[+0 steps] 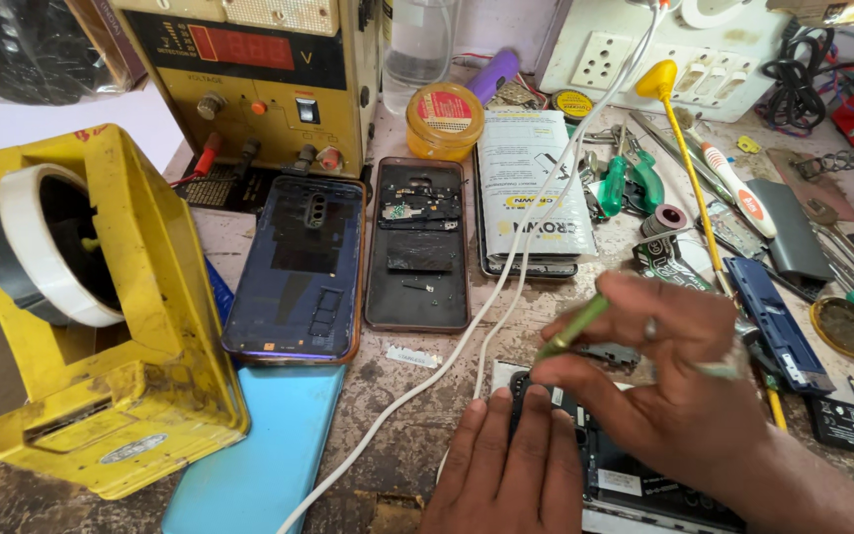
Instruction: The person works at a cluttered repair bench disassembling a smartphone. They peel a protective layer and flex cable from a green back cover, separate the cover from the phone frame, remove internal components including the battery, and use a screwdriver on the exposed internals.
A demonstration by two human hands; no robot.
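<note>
Nearest the camera, the left hand (511,465) lies flat, fingers together and pressed on the opened phone (605,475), gripping nothing; the right hand (664,381) hovers just above that phone, its fingers pinched shut around a slim green tool (570,329) whose tip points up and to the left; the phone sits at the near edge of the desk (397,415), its innards exposed. A white cable (491,307) runs just left of the phone, close to the left hand; my guess is that a nudge of it could drag the phone, and a slip of the tool could scratch the bare board. Farther left of the phone lie a light blue panel (259,455) and a yellow tape dispenser (101,316); beyond the phone rest a dark blue phone back (294,267) and a stripped phone frame (417,242). Farthest stands a small yellow jar (444,121), lid on, contents hidden; a clear bottle (417,44) behind it looks nearly empty.
</note>
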